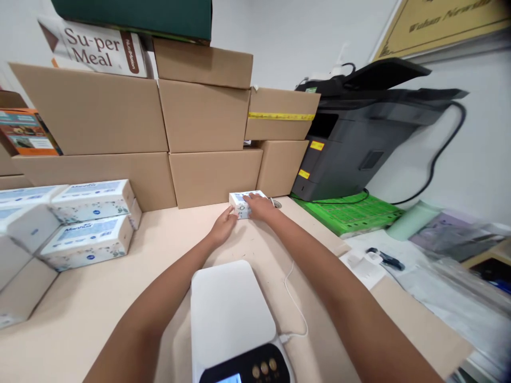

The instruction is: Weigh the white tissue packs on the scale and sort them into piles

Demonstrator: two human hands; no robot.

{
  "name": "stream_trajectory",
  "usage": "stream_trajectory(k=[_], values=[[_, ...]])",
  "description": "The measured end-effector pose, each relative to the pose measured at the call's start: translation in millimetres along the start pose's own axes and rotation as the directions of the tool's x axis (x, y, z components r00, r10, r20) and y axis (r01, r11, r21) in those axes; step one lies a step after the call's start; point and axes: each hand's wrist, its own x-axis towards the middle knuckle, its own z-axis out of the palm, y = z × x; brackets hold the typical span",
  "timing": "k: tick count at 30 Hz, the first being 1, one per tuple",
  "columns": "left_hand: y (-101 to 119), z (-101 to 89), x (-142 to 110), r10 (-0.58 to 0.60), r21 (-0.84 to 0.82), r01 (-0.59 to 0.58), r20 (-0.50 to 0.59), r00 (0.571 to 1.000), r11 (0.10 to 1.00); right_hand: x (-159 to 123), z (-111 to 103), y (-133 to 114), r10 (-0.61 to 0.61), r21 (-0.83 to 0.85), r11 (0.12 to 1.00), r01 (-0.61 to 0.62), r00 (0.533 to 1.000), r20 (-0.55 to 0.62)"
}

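Observation:
At the back of the table, in front of the cardboard boxes, lies a small white tissue pack (241, 208) with a printed pattern. My left hand (223, 225) is at its near left side, fingertips against the end. Over its top and right side my right hand (260, 206) is laid, the fingers curved onto the pack. Between the two hands the pack is held, resting on the table. Nearer to me, between my forearms, a white digital scale (231, 308) with a black button panel stands with nothing on its plate.
More tissue packs (90, 242) are stacked at the left. Cardboard boxes (215, 173) form a wall behind. To the right stand a dark printer (359, 138) and a green flat stack (347, 213). A white cable (297, 306) runs from the scale. Papers and plastic bags lie far right.

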Motion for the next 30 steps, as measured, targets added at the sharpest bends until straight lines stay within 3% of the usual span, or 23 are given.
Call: stream_trajectory(k=[18,30], values=[[3,-1.7,-6,-0.032,-0.006,0.032,-0.019,0.999,0.999,24,22,-11,0.072,0.065,0.995,-0.074,0.997,0.021],[-1,1.2,-3,-0.012,-0.011,0.012,-0.006,1.0,1.0,37,28,-2,0.072,0.045,0.996,-0.074,0.997,0.04]])
